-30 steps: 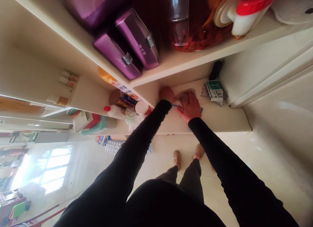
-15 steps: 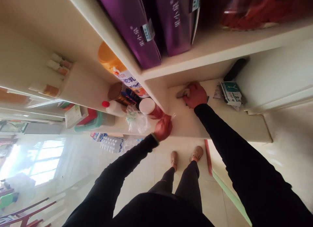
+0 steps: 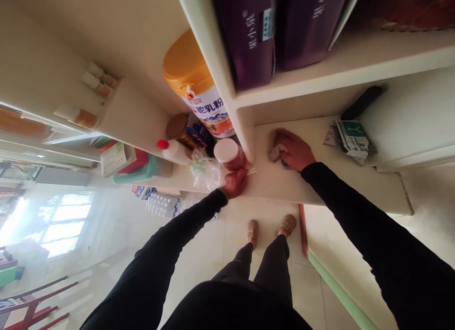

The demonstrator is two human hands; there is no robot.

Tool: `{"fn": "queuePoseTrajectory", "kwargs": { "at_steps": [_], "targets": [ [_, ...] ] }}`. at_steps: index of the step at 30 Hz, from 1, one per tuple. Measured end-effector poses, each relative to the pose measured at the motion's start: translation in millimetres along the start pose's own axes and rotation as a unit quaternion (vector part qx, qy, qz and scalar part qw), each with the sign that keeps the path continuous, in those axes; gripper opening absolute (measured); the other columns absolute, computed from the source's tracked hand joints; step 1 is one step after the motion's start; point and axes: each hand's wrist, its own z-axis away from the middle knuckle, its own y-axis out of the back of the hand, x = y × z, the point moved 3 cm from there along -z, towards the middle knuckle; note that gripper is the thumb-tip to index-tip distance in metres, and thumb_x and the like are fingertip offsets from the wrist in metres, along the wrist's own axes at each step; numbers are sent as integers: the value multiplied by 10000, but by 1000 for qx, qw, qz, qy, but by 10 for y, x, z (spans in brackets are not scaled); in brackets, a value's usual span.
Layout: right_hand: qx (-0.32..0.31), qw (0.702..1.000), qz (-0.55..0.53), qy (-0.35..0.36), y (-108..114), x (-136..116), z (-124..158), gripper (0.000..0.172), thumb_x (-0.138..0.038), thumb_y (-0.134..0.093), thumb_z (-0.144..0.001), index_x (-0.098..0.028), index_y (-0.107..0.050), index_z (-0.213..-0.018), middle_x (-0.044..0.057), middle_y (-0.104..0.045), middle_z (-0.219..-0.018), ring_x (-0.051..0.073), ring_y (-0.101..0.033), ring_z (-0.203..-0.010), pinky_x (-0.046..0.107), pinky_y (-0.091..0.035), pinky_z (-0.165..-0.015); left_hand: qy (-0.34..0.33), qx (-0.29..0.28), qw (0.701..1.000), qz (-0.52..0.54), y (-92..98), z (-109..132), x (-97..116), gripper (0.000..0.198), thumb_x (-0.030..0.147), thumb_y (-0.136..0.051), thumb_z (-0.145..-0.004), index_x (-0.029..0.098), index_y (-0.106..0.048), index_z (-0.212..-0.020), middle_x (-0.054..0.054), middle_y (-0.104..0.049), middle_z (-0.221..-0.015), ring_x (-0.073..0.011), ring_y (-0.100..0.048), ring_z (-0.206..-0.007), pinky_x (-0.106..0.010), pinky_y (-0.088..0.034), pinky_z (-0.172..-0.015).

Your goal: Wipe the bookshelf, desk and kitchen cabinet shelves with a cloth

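My right hand (image 3: 293, 151) is closed on a crumpled greyish cloth (image 3: 277, 152), pressed on the white shelf surface (image 3: 284, 182). My left hand (image 3: 234, 183) is closed on thin white sticks (image 3: 251, 170) whose ends poke out to the right. It rests by the shelf's front edge, just below a jar with a pale lid (image 3: 226, 151). To its left lies a clear crumpled plastic bag (image 3: 207, 171).
Purple boxes (image 3: 249, 41) stand on the upper shelf. A large tub with an orange lid (image 3: 186, 64) and a white bottle with a red cap (image 3: 176, 152) are at left. Small packets (image 3: 353, 138) and a black object (image 3: 363, 102) lie at right.
The view has shifted, with the upper shelf and tub appearing farther right. My right hand and the cloth have moved slightly on the shelf; my left hand keeps hold of the sticks.
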Motion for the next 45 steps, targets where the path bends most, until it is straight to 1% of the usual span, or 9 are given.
{"fn": "queuePoseTrajectory", "kwargs": {
  "at_steps": [3, 9, 15, 22, 28, 32, 35, 40, 45],
  "targets": [
    [45, 998, 31, -37, -14, 107, -111, 425, -212, -640, -844, -205, -733, -1259, 143, -598, -1612, 386, -569, -1493, 576, -495, -1261, 1, -8, 1000, 1, -42, 10, -11, 385, 375, -367, -1113, 163, -667, -1229, -107, -780, -896, -232, -753, -748, -314, -565, -654],
    [-17, 1000, 6, -9, -282, -39, -694, 473, -221, -687, -812, -228, -726, -1283, 125, -736, -1432, 383, -661, -1353, 559, -544, -1198, 16, -35, 999, -6, -90, 8, -3, 393, 360, -360, -1116, 142, -640, -1284, -116, -779, -912, -246, -762, -771, -332, -577, -680],
    [-49, 998, -36, 15, -202, 24, -509, 430, -144, -639, -819, -284, -759, -1208, 51, -746, -1447, 335, -659, -1386, 518, -540, -1211, 5, -37, 999, 0, -80, 0, 12, 420, 354, -362, -1102, 119, -656, -1290, -137, -784, -930, -276, -762, -780, -369, -583, -674],
    [-26, 999, 26, -18, -322, -94, -755, 379, -144, -648, -822, -183, -749, -1186, 148, -753, -1380, 392, -644, -1363, 558, -496, -1210, 7, -22, 1000, 10, -97, -4, -8, 404, 365, -375, -1109, 156, -673, -1285, -98, -786, -911, -240, -747, -768, -336, -563, -670],
    [-74, 997, -20, 9, -254, -121, -569, 446, -115, -597, -821, -253, -756, -1214, 61, -772, -1355, 322, -687, -1288, 461, -542, -1149, 1, -27, 999, 39, -78, -15, -2, 401, 363, -377, -1110, 134, -674, -1254, -125, -777, -908, -264, -748, -767, -362, -564, -667],
    [-25, 999, 21, -15, -292, -174, -728, 424, -109, -542, -912, -153, -715, -1297, 160, -711, -1446, 322, -638, -1324, 464, -492, -1172, 3, -20, 999, 46, -91, -1, -24, 411, 370, -377, -1119, 130, -668, -1284, -133, -773, -929, -262, -753, -783, -362, -559, -674],
    [-33, 998, 47, -39, -320, -246, -754, 420, -103, -540, -942, -90, -684, -1336, 214, -689, -1456, 316, -607, -1338, 452, -455, -1190, 3, -11, 998, 57, -95, 3, -24, 439, 406, -362, -1133, 125, -667, -1275, -130, -766, -911, -255, -748, -768, -354, -543, -666],
    [-100, 994, 0, 46, -274, -316, -418, 412, -106, -578, -879, -185, -703, -1264, 141, -721, -1407, 290, -638, -1280, 406, -504, -1133, 13, -4, 998, 59, -84, -13, 0, 421, 416, -369, -1130, 150, -673, -1250, -105, -755, -863, -236, -719, -723, -340, -529, -639],
    [30, 998, 41, 23, -229, -270, -451, 422, -138, -640, -823, -196, -725, -1232, 155, -639, -1518, 350, -525, -1415, 506, -427, -1225, 14, -23, 998, 52, -84, -5, 16, 432, 377, -361, -1116, 130, -676, -1277, -125, -765, -900, -249, -727, -750, -352, -556, -663]
  ]
}}
